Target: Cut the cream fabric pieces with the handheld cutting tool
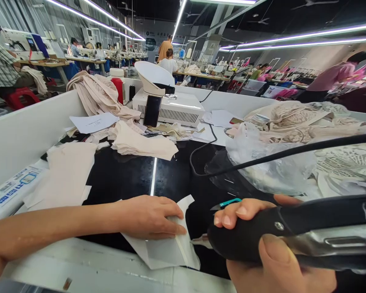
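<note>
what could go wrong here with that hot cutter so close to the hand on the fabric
The metal tip of the black handheld cutter in the right hand sits right at the edge of the white fabric piece, close to the left hand pressing it flat; a slip could catch those fingers. The cutter's black cable is draped across the clear plastic bag and may snag and jerk the tool. Small teal snips lie just beside the right hand's fingers.

black tool (262,238), white fabric piece (171,248)
</note>
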`<state>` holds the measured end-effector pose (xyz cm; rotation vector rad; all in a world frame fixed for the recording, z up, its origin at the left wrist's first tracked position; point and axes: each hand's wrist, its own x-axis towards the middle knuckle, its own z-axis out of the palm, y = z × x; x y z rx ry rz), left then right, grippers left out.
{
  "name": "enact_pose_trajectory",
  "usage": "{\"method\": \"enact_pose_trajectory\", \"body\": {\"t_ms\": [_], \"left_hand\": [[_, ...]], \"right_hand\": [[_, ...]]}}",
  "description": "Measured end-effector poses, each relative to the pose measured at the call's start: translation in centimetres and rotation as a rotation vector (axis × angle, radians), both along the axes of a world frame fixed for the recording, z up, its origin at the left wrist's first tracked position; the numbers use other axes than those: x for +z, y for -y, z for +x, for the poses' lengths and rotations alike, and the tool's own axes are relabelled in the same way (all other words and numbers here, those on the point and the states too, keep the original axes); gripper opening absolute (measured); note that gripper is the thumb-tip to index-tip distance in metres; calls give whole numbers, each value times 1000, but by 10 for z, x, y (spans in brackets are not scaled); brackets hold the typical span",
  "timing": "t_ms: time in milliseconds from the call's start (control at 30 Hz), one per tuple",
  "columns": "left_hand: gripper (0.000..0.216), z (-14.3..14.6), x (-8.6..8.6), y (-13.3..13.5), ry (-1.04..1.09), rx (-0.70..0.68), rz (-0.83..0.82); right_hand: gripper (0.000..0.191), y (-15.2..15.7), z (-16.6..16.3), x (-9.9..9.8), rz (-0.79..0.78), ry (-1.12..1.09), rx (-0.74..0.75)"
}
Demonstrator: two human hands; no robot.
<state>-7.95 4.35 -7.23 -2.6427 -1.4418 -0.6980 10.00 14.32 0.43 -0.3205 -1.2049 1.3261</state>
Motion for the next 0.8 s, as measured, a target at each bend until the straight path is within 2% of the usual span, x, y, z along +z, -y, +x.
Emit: {"method": "enact_pose_trajectory", "body": {"t_ms": [167, 367, 800], "left_hand": [[30, 1, 3, 2, -41, 12, -30], [29, 1, 1, 2, -31, 11, -14], [28, 4, 0, 2, 1, 44, 3]], "right_hand": [[37, -1, 1, -1, 8, 27, -7], [39, -3, -3, 9, -34, -5, -51], [38, -8, -14, 12, -12, 16, -27]]}}
